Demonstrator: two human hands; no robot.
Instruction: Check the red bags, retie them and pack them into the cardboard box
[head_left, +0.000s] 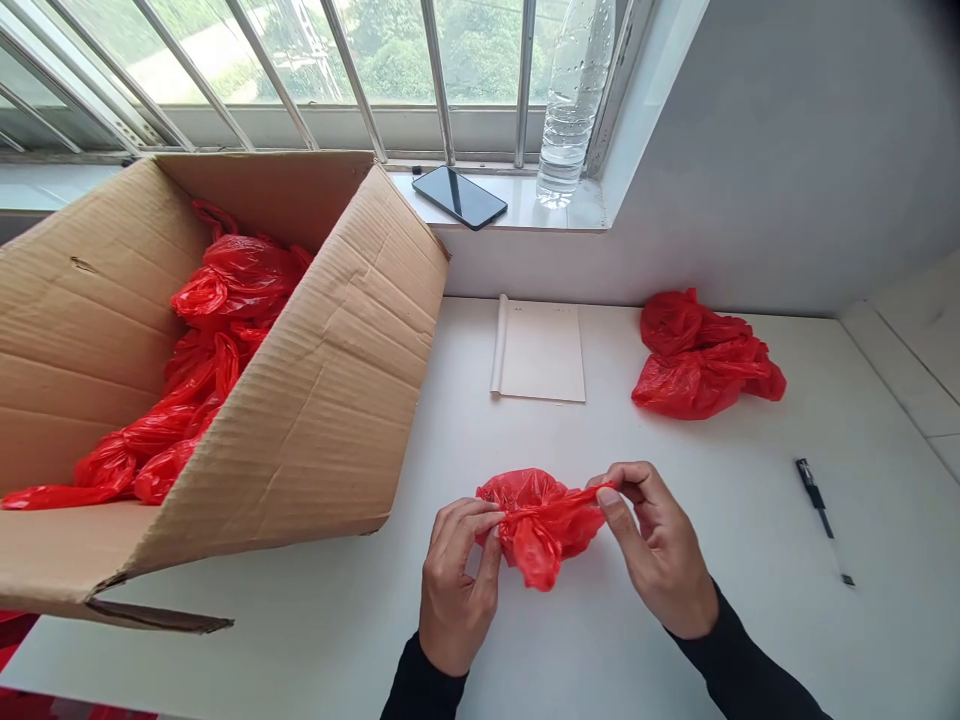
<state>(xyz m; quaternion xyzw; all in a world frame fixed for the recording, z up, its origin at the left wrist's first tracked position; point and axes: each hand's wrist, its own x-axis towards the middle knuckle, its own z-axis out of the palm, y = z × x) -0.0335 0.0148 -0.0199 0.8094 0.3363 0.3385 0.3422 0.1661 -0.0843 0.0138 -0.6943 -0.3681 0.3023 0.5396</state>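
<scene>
A red plastic bag (541, 520), bunched and knotted-looking near its middle, lies on the white table between my hands. My left hand (461, 585) pinches the bag's left side between thumb and fingers. On the opposite side, my right hand (652, 545) grips a twisted end of the same bag between thumb and forefinger, drawing it out to the right. What the bag contains, if anything, is hidden.
A large open cardboard box (315, 400) holding several red plastic bags (240, 280) stands at left. Beyond my hands lie a notepad (541, 352) and another red bag (701, 360). A pen (821, 510) rests at right; a phone (461, 197) and water bottle (574, 110) occupy the windowsill.
</scene>
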